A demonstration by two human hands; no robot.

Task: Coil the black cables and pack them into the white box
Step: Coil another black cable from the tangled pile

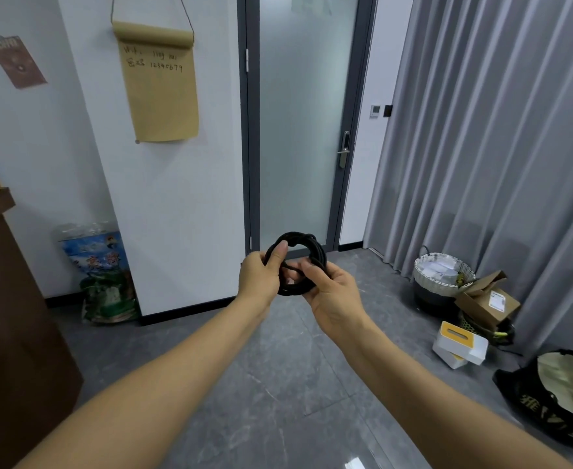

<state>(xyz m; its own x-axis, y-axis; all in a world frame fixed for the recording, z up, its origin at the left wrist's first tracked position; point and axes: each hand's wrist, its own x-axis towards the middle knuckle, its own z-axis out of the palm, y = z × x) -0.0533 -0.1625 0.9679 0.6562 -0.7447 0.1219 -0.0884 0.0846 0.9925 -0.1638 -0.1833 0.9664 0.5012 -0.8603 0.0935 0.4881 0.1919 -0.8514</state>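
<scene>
- Black cable coil (298, 262) hangs in mid-air before the glass door, wound into a tight ring so it will pack flat
- Left hand (261, 277) pinches the ring at 9 o'clock, thumb pressing the loops together
- Right hand (329, 292) grips it at 5 o'clock, probably tucking the loose end
- White box (461, 346) sits on the floor at 4 o'clock, well apart

Handwritten "12345679" on the hanging kraft paper roll (161, 86); "COFFEE"-like heading on brown poster (17, 61), blurred
</scene>
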